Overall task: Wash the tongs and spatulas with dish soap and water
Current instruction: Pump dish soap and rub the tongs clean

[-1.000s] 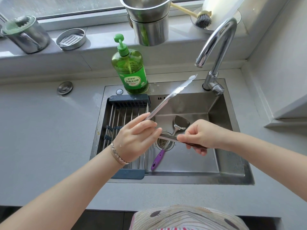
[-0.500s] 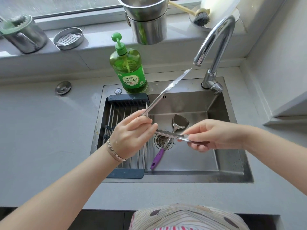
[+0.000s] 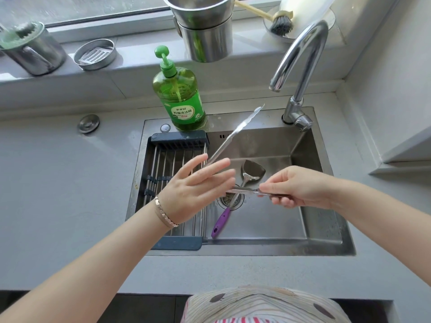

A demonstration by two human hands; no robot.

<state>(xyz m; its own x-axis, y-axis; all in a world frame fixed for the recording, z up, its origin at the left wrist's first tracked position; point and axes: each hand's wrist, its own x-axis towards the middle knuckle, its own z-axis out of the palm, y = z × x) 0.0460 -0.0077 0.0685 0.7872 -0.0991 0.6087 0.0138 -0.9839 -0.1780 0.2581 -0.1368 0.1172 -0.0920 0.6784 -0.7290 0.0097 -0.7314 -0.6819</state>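
Steel tongs (image 3: 241,127) hang spread over the sink (image 3: 321,224). One arm slants up toward the faucet, the other runs level to the right. My right hand (image 3: 300,187) pinches the level arm. My left hand (image 3: 196,185) lies in front of the place where the arms meet, its fingers straight; whether it touches the metal is hidden. A spatula (image 3: 253,171) with a purple handle lies in the basin across the drain. The green dish soap bottle (image 3: 178,94) stands on the sink's back rim.
A dark roll-up drying rack (image 3: 172,159) covers the sink's left part. The faucet (image 3: 300,50) arches over the back right corner, with no water running. On the window sill stand steel pots (image 3: 205,26), a mug (image 3: 32,52), a small tin and a brush.
My left hand's fingers have straightened and let go of the slanted tong arm they were curled round. My right hand has kept its hold.
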